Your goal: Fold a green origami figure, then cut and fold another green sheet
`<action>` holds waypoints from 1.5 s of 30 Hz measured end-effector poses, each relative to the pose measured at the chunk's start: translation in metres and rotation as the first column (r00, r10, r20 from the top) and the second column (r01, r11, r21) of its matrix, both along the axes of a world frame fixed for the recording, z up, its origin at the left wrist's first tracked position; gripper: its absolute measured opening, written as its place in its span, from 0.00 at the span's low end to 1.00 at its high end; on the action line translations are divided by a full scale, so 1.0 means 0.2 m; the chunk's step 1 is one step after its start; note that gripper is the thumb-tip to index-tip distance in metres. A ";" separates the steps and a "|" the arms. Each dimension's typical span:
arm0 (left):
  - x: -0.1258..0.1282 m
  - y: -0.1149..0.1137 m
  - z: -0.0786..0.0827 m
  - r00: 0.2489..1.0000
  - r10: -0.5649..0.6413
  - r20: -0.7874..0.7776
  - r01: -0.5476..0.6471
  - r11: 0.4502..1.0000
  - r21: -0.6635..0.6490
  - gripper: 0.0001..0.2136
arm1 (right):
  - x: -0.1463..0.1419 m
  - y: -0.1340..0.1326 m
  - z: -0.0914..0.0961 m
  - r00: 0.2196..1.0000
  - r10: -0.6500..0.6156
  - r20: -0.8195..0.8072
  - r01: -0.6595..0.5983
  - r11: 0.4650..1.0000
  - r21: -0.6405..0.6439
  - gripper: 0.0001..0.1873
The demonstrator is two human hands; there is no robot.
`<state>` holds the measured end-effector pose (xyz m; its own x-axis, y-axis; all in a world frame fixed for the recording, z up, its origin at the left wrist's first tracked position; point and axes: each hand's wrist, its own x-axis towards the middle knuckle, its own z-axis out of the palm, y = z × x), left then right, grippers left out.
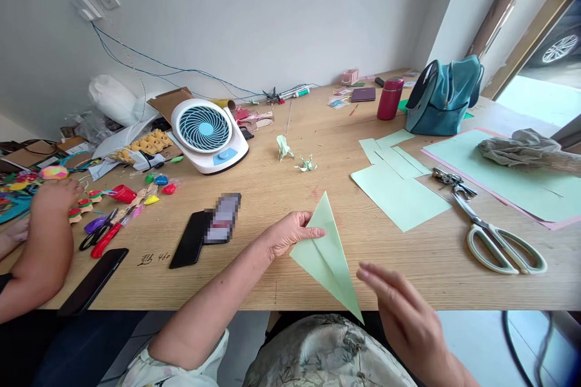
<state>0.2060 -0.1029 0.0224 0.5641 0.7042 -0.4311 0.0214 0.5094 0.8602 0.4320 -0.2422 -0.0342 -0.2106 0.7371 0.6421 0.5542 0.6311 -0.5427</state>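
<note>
My left hand (295, 234) grips a pale-green paper triangle (330, 260) over the wooden table's near edge (272, 299); my right hand (411, 308) hovers, fingers uncurled.

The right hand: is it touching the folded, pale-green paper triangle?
Apart. The head view shows brown wooden tabletop between the fingertips of the right hand and the edge of the pale-green paper triangle.

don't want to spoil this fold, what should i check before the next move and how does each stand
1. Left hand grips the folded green paper: ok, thumb on top.
2. Right hand free: ok, it holds nothing.
3. Whole paper over the table: not ok, its lower tip reaches past the edge.
4. Scissors away from the paper: ok, they lie off to the right.
5. Folded edges matched exactly: cannot tell.
</note>
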 end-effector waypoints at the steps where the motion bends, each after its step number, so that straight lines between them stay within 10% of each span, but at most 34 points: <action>1: 0.01 -0.01 0.01 1.000 0.006 -0.001 -0.006 1.000 0.018 0.22 | -0.01 0.03 0.02 0.992 -0.056 -0.110 0.044 0.994 -0.105 0.20; 5: 0.07 -0.06 0.07 0.997 -0.031 -0.074 0.039 0.992 0.119 0.19 | -0.07 0.16 0.10 0.924 -0.076 -0.376 -0.140 0.846 -0.515 0.16; 9: 0.10 -0.12 0.10 0.976 -0.102 -0.194 0.145 0.965 0.220 0.18 | -0.12 0.25 0.12 0.820 -0.129 -0.558 -0.323 0.701 -0.636 0.21; 21: 0.06 -0.09 0.07 0.984 0.001 -0.176 0.050 0.956 0.287 0.20 | -0.11 0.30 0.13 0.725 -0.253 -0.641 -0.302 0.720 -0.625 0.26; 33: 0.09 0.05 0.05 0.966 0.223 -0.131 -0.139 0.876 0.462 0.19 | -0.14 0.45 0.12 0.791 -0.166 -0.589 -0.436 0.523 -0.733 0.27; 45: 0.03 0.27 -0.09 0.904 0.413 0.111 -0.425 0.839 0.338 0.17 | -0.05 0.59 0.03 0.852 -0.129 -0.507 -0.361 0.555 -0.749 0.25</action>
<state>0.2119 -0.0499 0.0041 0.1902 0.9764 -0.1019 -0.1570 0.1327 0.9786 0.4213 -0.1245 -0.0278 -0.2030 0.9641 -0.1714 0.0387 -0.1670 -0.9852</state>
